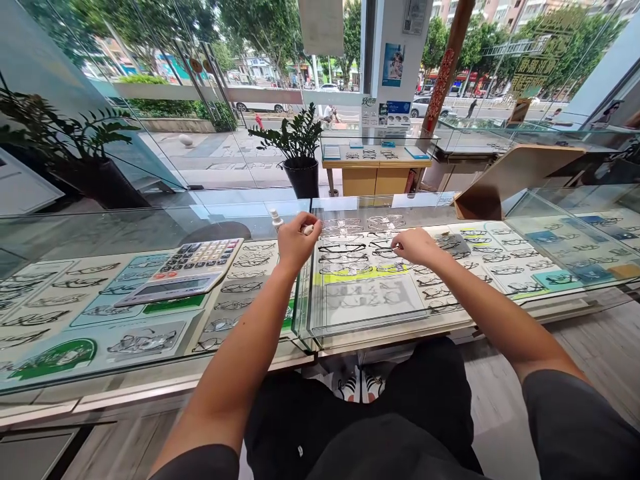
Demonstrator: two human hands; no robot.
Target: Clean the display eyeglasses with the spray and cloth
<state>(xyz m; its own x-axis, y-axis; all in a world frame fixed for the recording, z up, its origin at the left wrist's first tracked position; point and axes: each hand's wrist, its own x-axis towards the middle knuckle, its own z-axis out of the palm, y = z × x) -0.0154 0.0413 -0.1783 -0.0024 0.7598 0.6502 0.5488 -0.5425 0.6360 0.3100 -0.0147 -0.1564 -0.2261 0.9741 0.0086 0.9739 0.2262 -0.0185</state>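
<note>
My left hand (295, 245) is closed above the glass counter, with a small white object (307, 230) showing between its fingers. A small white bottle top with a nozzle (275, 218) shows just left of that hand; its lower part is hidden. My right hand (419, 248) is pinched at the edge of a pair of dark-framed eyeglasses (383, 249), fingertips at one side of the frame. Another dark pair of eyeglasses (342, 248) lies to the left, between my hands. Clear-framed eyeglasses (386, 221) lie farther back.
The glass display counter (370, 323) holds rows of eyeglasses on both sides. A large calculator (193, 267) lies to the left. A wooden board (515, 175) stands tilted at the right rear. Beyond are a potted plant (300, 170) and a small display table (376, 162).
</note>
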